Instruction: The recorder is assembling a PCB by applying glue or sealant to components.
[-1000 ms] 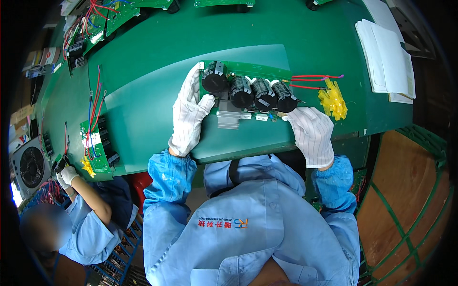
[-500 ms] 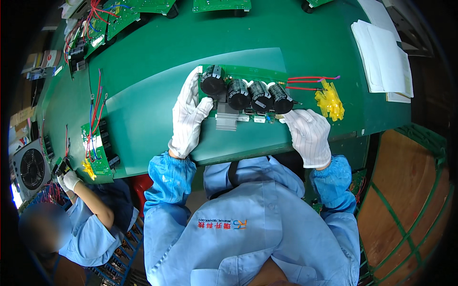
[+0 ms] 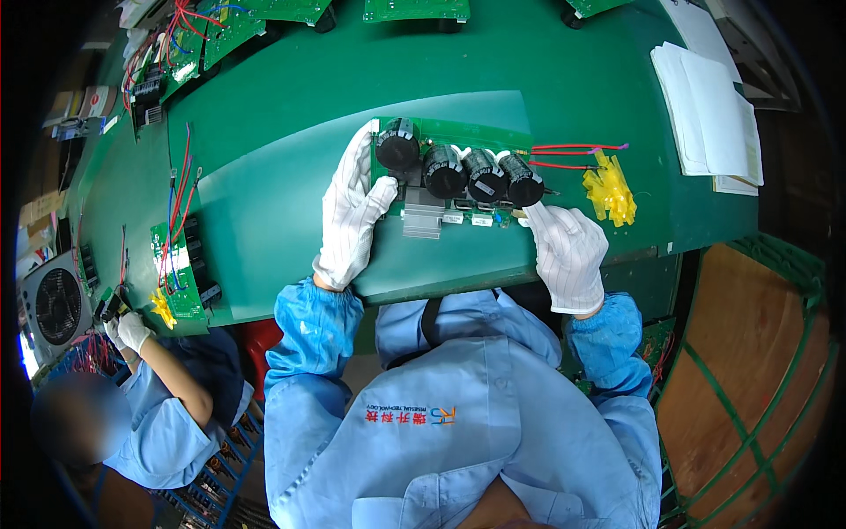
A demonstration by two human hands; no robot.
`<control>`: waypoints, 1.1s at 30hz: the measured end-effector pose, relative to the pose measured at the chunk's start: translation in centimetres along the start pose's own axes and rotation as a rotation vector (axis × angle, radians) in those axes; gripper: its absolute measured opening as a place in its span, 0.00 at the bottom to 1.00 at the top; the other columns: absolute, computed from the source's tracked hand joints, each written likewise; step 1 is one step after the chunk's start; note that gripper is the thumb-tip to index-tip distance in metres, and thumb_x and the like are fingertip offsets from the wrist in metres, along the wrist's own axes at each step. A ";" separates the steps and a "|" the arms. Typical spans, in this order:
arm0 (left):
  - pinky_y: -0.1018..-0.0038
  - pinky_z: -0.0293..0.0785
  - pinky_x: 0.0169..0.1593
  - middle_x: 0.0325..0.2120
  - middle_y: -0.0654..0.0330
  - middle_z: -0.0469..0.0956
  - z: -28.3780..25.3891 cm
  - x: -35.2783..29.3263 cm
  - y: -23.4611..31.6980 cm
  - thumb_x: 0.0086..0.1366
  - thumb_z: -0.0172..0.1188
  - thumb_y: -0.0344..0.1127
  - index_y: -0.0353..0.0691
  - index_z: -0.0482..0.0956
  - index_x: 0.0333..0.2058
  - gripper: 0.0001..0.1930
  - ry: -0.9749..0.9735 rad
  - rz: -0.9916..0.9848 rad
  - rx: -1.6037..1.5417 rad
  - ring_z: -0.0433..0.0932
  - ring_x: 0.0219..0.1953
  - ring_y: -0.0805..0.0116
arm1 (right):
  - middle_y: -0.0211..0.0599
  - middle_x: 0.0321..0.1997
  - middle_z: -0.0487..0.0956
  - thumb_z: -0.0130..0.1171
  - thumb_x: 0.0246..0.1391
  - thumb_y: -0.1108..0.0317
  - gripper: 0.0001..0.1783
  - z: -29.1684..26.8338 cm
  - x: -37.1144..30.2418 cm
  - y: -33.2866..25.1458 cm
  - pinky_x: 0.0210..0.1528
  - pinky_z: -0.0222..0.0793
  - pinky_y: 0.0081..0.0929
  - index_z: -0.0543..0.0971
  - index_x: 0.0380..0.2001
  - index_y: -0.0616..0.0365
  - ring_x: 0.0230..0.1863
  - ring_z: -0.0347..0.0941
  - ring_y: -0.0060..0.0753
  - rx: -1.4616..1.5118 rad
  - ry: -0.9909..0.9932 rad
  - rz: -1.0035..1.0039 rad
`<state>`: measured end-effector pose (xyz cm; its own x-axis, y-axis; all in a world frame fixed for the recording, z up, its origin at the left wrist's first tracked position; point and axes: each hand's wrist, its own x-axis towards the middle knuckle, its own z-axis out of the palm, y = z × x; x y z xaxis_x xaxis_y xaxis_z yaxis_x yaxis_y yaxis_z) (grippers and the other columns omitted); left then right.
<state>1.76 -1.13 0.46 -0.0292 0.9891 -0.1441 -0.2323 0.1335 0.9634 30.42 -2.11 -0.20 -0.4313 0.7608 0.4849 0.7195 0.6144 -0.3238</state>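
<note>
From where I'm standing, IMO grip edges only & don't tug the thin red insulated wires (image 3: 573, 148) off the right end. White-gloved left hand (image 3: 351, 216) has its fingers gripping the left edge of the green rectangular circuit board (image 3: 480, 134); white-gloved right hand (image 3: 568, 254) has fingers at the lower right corner, can't tell if pinching. Board's over the green table's (image 3: 300, 66) near side, w/ four fat black cylindrical capacitors (image 3: 444, 174) + a silver finned metal heat sink (image 3: 423, 216).
</note>
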 end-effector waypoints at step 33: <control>0.72 0.62 0.66 0.66 0.55 0.64 -0.2 -0.2 0.2 0.65 0.59 0.23 0.35 0.57 0.70 0.36 0.005 -0.014 -0.025 0.63 0.67 0.66 | 0.30 0.36 0.78 0.65 0.46 0.73 0.21 -0.7 0.5 0.4 0.30 0.69 0.32 0.84 0.48 0.54 0.30 0.73 0.34 -0.031 -0.060 -0.073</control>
<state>1.56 -1.35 0.62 -0.0309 0.9868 -0.1591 -0.2572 0.1460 0.9553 30.81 -1.61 0.49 -0.5149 0.7258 0.4562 0.7007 0.6629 -0.2638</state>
